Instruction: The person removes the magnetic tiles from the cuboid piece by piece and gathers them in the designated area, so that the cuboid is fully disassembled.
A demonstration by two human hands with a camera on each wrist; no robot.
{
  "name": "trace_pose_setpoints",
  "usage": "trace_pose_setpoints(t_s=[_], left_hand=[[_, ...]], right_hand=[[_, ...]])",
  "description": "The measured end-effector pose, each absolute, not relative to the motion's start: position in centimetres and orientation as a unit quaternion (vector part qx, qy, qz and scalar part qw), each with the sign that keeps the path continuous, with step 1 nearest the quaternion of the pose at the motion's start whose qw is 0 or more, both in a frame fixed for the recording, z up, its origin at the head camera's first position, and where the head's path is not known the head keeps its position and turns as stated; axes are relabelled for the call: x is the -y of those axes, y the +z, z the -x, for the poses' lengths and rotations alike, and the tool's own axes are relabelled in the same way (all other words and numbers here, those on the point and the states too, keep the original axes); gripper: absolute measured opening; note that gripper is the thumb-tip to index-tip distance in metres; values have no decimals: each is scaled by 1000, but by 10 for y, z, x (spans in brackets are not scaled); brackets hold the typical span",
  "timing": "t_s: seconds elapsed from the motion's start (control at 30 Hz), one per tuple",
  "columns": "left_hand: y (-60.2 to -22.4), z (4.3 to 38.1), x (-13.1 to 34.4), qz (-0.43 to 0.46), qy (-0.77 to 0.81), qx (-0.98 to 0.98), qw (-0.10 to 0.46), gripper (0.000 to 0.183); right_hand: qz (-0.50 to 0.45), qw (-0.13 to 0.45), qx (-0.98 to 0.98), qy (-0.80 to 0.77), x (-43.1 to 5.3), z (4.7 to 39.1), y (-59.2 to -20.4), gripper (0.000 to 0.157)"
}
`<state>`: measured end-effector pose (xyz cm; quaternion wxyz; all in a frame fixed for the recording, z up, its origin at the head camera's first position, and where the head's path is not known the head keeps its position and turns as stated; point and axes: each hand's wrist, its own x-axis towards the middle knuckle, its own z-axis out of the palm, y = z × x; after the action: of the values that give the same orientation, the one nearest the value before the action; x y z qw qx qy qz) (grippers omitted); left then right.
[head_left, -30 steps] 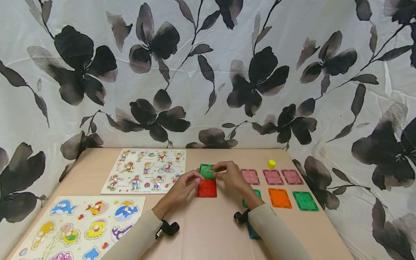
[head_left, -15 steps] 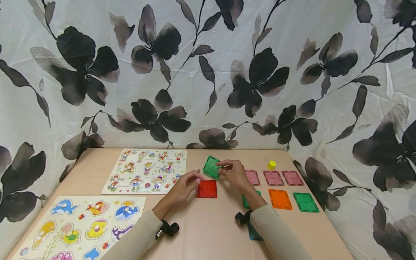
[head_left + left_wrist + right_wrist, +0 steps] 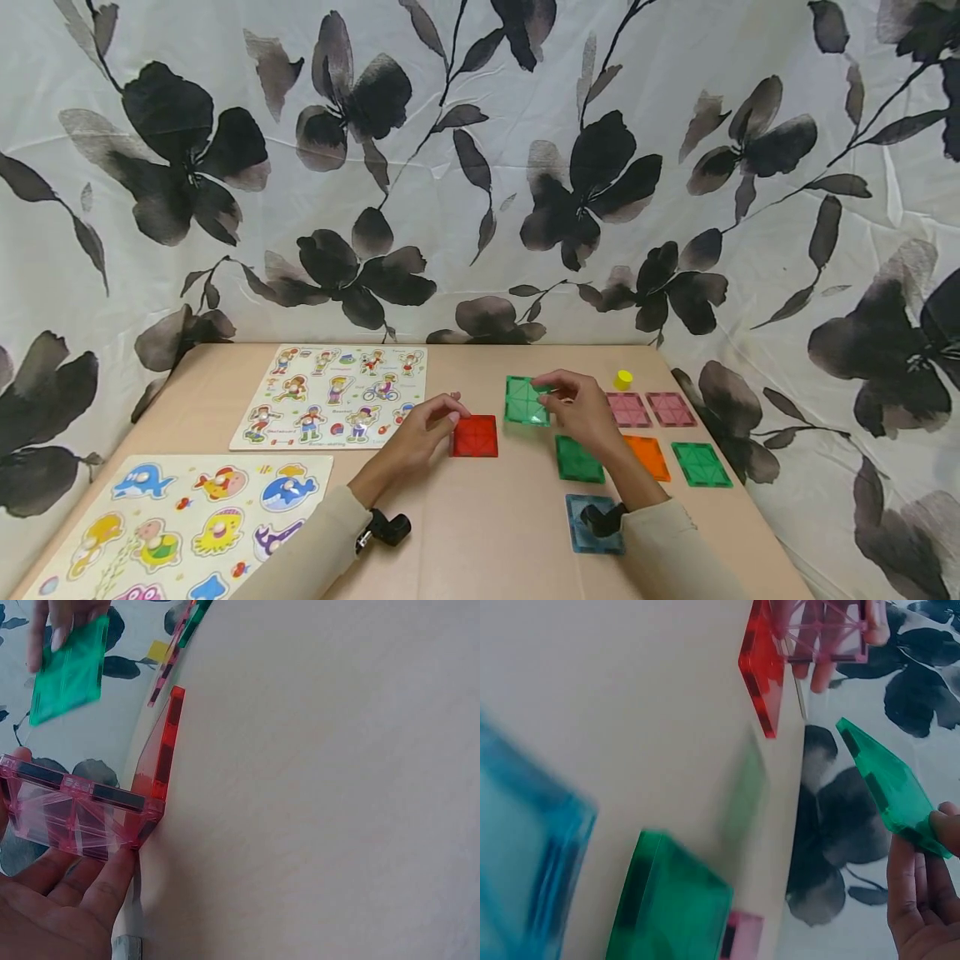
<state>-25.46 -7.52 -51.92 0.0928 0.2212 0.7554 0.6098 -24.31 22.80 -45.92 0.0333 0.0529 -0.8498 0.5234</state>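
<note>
My left hand (image 3: 422,435) grips a pink see-through magnetic tile (image 3: 71,814), its fingers behind and below it. This tile stands up along the left edge of a flat red tile (image 3: 475,437), and the two edges meet in the left wrist view. In the head view it hardly shows beside the hand. To the right of the red tile, my right hand (image 3: 579,410) pinches a green magnetic tile (image 3: 891,787) by one edge between thumb and fingers. That tile is held up off the table, with its pale green shadow on the tabletop in the right wrist view.
Nearer me and right lie another green tile (image 3: 579,459) and a blue stack (image 3: 592,523). An orange tile (image 3: 651,457), a further green tile (image 3: 702,464), pink tiles (image 3: 671,409) and a yellow round piece (image 3: 623,380) lie farther right. Two picture boards (image 3: 352,392) cover the left.
My right hand has lifted the green tile from the red tile's far edge and carried it right, turning it on the way. My left hand stays in place with the pink tile.
</note>
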Motion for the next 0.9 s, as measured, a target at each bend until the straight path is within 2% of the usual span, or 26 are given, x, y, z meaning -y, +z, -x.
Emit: trace_pose_setpoints(t_s=[0.2, 0.9], left_hand=[[-519, 254, 75, -224, 610, -754, 94, 21], [-518, 253, 75, -215, 611, -756, 95, 20]], right_hand=[[-46, 34, 856, 514, -252, 222, -456, 36], [12, 20, 849, 527, -330, 163, -464, 41]])
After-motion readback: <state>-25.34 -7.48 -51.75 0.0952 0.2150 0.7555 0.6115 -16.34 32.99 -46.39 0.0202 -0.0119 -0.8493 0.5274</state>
